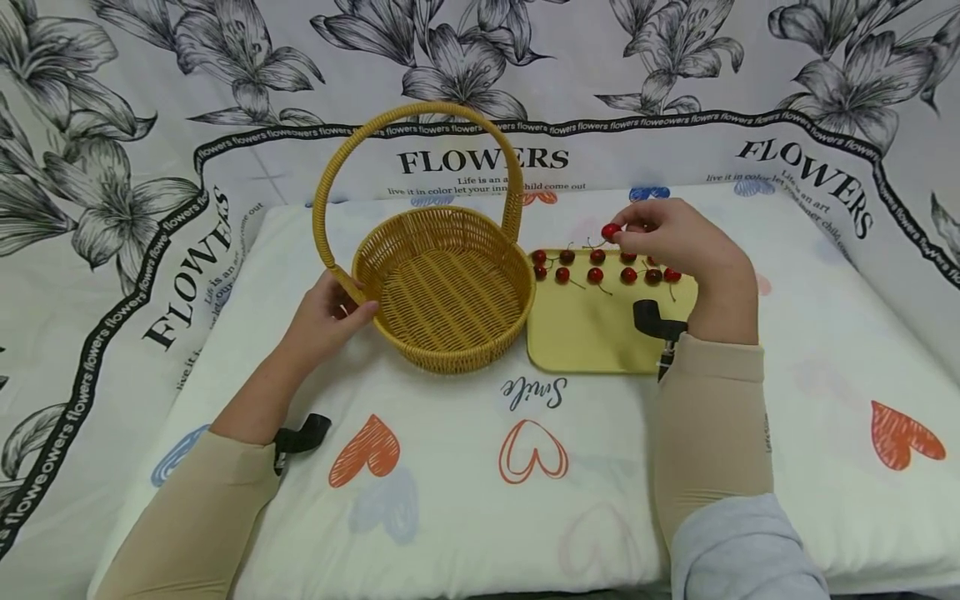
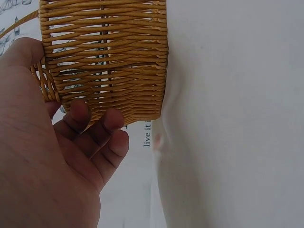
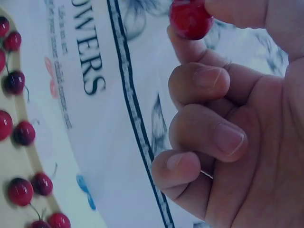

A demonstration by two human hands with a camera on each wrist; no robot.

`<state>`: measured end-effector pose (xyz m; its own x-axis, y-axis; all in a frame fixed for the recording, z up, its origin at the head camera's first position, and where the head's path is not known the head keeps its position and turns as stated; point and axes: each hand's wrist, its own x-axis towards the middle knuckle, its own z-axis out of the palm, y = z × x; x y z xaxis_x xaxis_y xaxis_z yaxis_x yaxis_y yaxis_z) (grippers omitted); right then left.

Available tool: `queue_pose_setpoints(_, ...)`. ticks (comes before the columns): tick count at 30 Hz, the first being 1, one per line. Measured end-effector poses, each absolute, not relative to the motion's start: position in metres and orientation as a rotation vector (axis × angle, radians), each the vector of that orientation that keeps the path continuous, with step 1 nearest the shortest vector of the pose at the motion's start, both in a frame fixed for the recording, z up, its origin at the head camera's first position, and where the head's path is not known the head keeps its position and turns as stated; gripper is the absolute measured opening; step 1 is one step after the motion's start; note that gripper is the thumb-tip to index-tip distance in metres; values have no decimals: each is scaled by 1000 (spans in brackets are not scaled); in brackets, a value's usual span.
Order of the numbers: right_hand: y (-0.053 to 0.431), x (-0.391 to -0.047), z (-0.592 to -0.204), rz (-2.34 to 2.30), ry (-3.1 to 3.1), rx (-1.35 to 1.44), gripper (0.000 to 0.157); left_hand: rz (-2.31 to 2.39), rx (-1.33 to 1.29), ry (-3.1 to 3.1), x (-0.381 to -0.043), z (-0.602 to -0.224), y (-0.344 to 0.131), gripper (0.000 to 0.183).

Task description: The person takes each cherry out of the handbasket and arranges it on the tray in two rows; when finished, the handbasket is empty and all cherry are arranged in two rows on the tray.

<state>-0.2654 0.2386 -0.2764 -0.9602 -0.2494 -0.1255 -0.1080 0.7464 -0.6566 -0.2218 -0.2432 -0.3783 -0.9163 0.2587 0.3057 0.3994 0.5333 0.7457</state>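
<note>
A yellow-brown woven basket [image 1: 450, 358] with a tall arched handle stands upright on the bed-like surface; no fruit shows inside it. My left hand [image 1: 322, 321] grips its left rim near the foot of the handle, the thumb over the rim; the left wrist view shows the curled fingers at the woven wall [image 2: 109, 61]. Between thumb and index finger, my right hand [image 1: 675, 237] pinches a red cherry [image 3: 191, 18], raised above the far edge of a yellow tray [image 1: 592, 333]. Several cherries [image 1: 596, 276] with thin stems lie in rows along that tray's far side, some partly behind the right hand.
The tray sits right beside the basket. A white cloth printed with hearts [image 1: 367, 450] covers the surface underneath. Behind rises a white fabric with black flowers [image 1: 465, 75] and lettering. Black camera mounts [image 1: 303, 435] are on both wrists.
</note>
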Motion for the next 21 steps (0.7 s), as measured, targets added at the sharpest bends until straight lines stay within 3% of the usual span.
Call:
queue_pose_setpoints(16,330,-258,-318,-1026,2601,238,75,-1385,-619,-2566,-202,-348,-231,35)
queue_pose_setpoints(21,344,-256,-336,-1046,2599,398,81,-1382,-611,-2570,-201,-347,-229,35)
